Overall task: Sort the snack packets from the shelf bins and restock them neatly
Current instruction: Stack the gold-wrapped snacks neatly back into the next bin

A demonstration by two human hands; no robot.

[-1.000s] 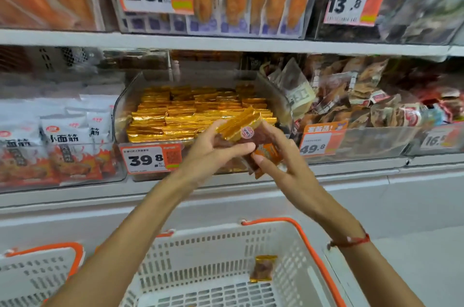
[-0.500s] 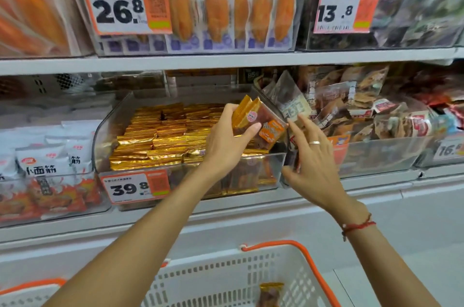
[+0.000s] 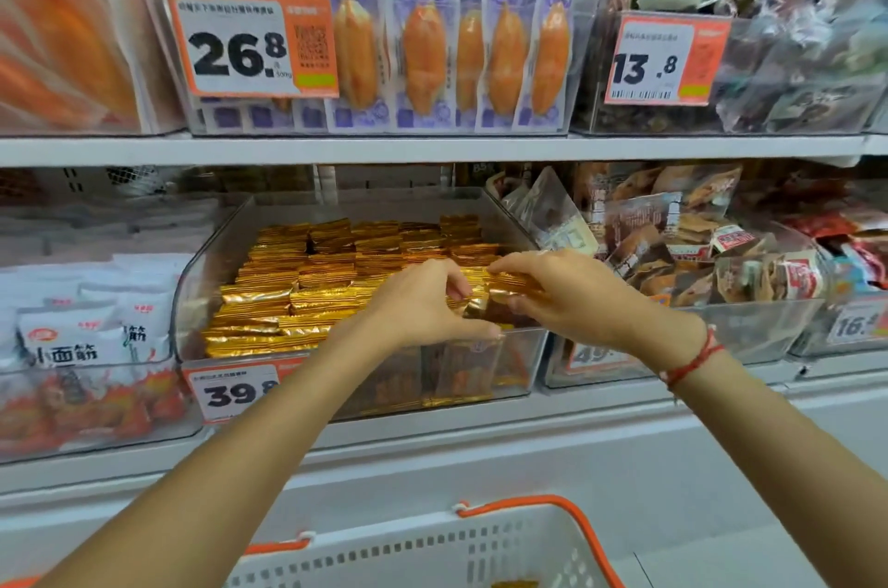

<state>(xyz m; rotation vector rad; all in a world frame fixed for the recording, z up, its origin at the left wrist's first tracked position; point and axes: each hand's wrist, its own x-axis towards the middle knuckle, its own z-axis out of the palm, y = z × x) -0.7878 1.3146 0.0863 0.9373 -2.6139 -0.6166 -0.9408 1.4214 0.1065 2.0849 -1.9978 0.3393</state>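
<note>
Both hands have dropped since half a second ago: the left hand, which was lifting a small stack of gold packets above the bin, is now lying low over the front right corner of the clear bin, and the right hand, then spread open in front of the neighbouring bin, is now meeting it there. Fingers of both hands are curling round the gold packets, pinching them between thumb and fingertips just above the filled rows. Remaining gold packets are lying in neat flat rows across the bin, more standing on edge behind its front wall. An orange price tag reading 39.8 is hanging on the bin's front left. A red string bracelet is sitting on the right wrist. White packets with red print are filling the bin to the left; brown mixed snack packets are heaping in the bin to the right. On the shelf above, purple-and-white packs with orange contents are standing upright beside a 26.8 tag, and a 13.8 tag is fronting the next bin. A white basket with orange rim is sitting below, a gold packet edge just showing at its bottom.
</note>
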